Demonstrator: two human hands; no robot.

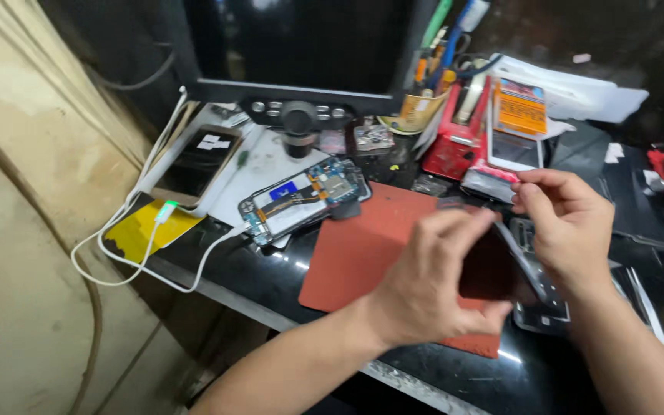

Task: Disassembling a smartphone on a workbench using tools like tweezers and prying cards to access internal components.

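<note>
Both hands are meeting over the right part of a red work mat [363,246] that is lying on a dark, glossy table [270,284]. The left hand [432,280] is curling around a dark, flat phone-like panel [493,269], with its thumb and fingers pressing on the near edge, so it is grasping the panel. The right hand [566,223] is coming in from the right, its fingertips pinching at the panel's upper corner; motion blur is hiding exactly what sits between those fingertips, though the hand is clearly closing on the panel's edge. The panel is being held just above the mat, tilting a little, rather than lying flat. To the left of the mat, an opened phone [305,200] with its circuit board showing is resting on the table, and further left another phone [197,161] with a dark screen is lying beside a white cable [144,246] that is looping down over the table's edge past a yellow sheet [147,227]. A black monitor [301,46] is standing behind, with a cup of tools [424,104] and a red box [455,138] near it. A white phone [512,146] is leaning beside the red box.
</note>
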